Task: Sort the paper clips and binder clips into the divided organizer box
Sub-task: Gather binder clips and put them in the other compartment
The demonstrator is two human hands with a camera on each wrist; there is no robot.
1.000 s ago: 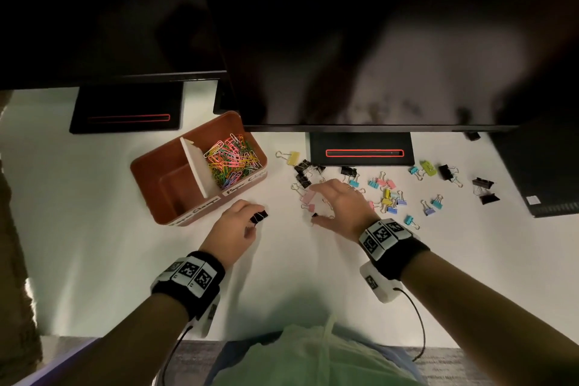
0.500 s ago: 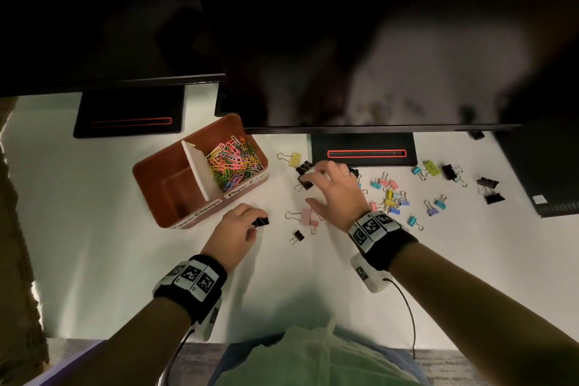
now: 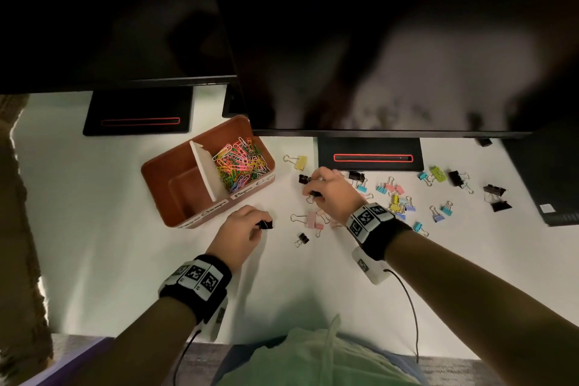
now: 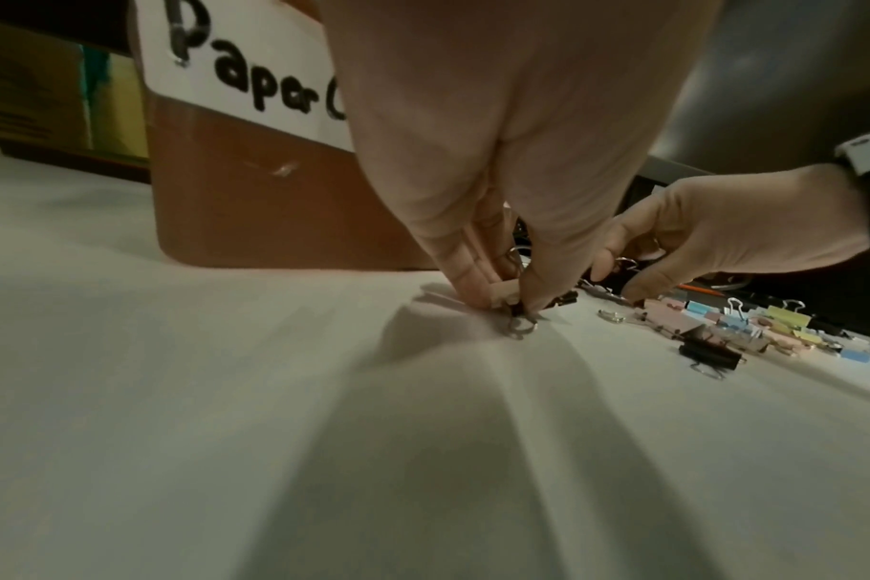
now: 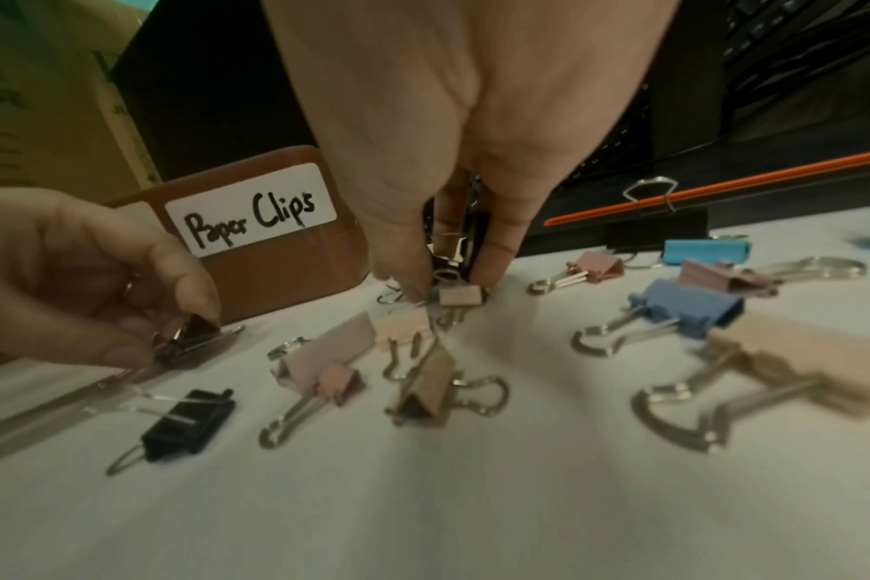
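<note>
While we scan from the left, the box (image 3: 163, 194) sits on the white desk (image 3: 94, 229), brown, w/ a white divider (image 3: 205, 169) across it. Its left compartment shows nothing inside from the head view; the right one holds a heap of coloured paper clips (image 3: 241, 165). A label (image 5: 251, 210) on the front reads "Paper Clips".

Just right of the box front, our left hand (image 3: 241, 233) rests low on the desk, thumb & fingertips pinched on a small black clip (image 3: 265, 224); the clip is touching or almost touching the desk, can't tell which.

Next, a loose black clip (image 3: 302, 239) lies btwn the two hands, w/ pink clips (image 3: 313, 219) just beyond it. A yellow clip (image 3: 300, 161) lies near the box's right end.

Our right hand (image 3: 335, 193) is over the pile, fingers curled down & pinching a black clip (image 3: 315, 193); another black one (image 3: 303, 179) sits just beside the fingertips. In the right wrist view the fingers close round dark clips, how many we can't tell.

Further right, the rest of the binder clips (image 3: 404, 201) lie scattered: blue, pink, yellow, green (image 3: 438, 173), then black ones (image 3: 496, 197) near a dark keyboard (image 3: 551, 185). Monitor bases (image 3: 369, 154) stand behind.
</note>
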